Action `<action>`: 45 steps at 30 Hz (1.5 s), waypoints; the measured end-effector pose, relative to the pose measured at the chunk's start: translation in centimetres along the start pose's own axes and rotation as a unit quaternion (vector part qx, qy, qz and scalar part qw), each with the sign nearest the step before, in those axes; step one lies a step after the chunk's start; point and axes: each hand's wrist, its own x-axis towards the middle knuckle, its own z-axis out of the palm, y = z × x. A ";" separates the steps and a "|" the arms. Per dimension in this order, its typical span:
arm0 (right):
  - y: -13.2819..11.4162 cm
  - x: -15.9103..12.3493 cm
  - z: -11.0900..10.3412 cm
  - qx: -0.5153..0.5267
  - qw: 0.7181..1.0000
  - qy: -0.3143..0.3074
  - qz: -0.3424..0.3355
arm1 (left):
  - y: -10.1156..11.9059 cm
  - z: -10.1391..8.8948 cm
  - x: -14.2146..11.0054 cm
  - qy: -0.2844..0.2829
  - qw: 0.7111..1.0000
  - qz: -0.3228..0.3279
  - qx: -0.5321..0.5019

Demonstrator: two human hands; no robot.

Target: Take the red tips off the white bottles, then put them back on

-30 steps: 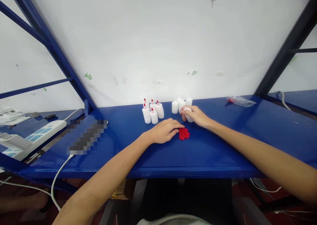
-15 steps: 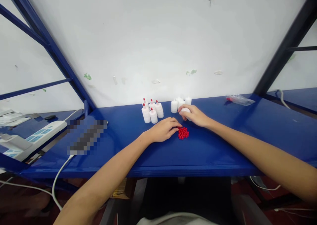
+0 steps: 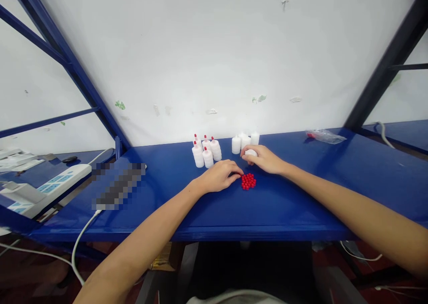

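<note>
The right hand [image 3: 266,160] is closed around a white bottle [image 3: 250,153], its fingers wrapped over the far side and hiding much of the body. This held bottle lies just beyond the pile of red caps [image 3: 248,182] and nearer the person than the group of plain white bottles [image 3: 245,142], which stand upright near the wall [image 3: 214,63].

The left hand [image 3: 219,177] reaches in from the left, palm down and low over the worktop [image 3: 284,210]. Its thumb and forefinger come close together at the left edge of the red caps; whether they pinch a cap cannot be told at this size. The two hands are apart, with the held bottle beyond and to the right of the left fingertips. The red caps lie in one compact pile, on the near side of the right hand.

Beyond the left hand, and to the left of the plain bottles, stands a cluster of red-tipped bottles [image 3: 207,156], upright and close together, with five red tips showing. Well to the right, a clear plastic bag [image 3: 327,136] with something red in it lies near the wall. On the left of the worktop lies a dark, pixelated object [image 3: 118,186], with a white cable [image 3: 77,246] running from its near end over the edge.
</note>
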 end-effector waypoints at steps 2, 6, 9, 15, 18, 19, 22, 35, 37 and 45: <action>0.0 0.0 0.0 -0.013 1.000 -0.002 -0.002 | 0.0 0.0 0.0 0.005 1.000 -0.002 -0.002; -0.1 0.0 -0.1 -0.061 0.998 0.000 -0.015 | -0.1 -0.2 -0.1 0.026 1.000 -0.005 -0.013; -0.1 -0.1 -0.1 -0.099 0.994 0.002 -0.042 | -0.3 -0.3 -0.1 0.076 0.997 -0.010 -0.020; -0.3 -0.2 0.2 -0.171 0.983 -0.039 -0.052 | -0.3 -0.3 0.1 0.209 0.977 -0.009 -0.032; -0.8 -0.3 0.6 -0.202 0.978 -0.042 -0.042 | 0.0 -0.2 0.1 0.224 0.974 0.008 -0.043; -1.1 -0.4 0.7 -0.208 0.977 -0.041 -0.040 | 0.1 -0.2 0.1 0.221 0.974 0.012 -0.047; -1.5 -0.5 0.9 -0.214 0.975 -0.040 -0.043 | 0.3 -0.3 0.1 0.211 0.976 0.013 -0.053; -1.2 -0.6 0.5 -0.193 0.979 -0.051 -0.048 | 0.3 -0.2 0.1 0.190 0.979 0.017 -0.065; -1.2 -0.6 0.5 -0.195 0.979 -0.048 -0.045 | 0.3 -0.2 0.1 0.189 0.980 0.016 -0.061; -1.7 -0.7 0.7 -0.239 0.970 -0.029 -0.035 | 0.3 -0.1 0.0 0.184 0.980 0.021 -0.065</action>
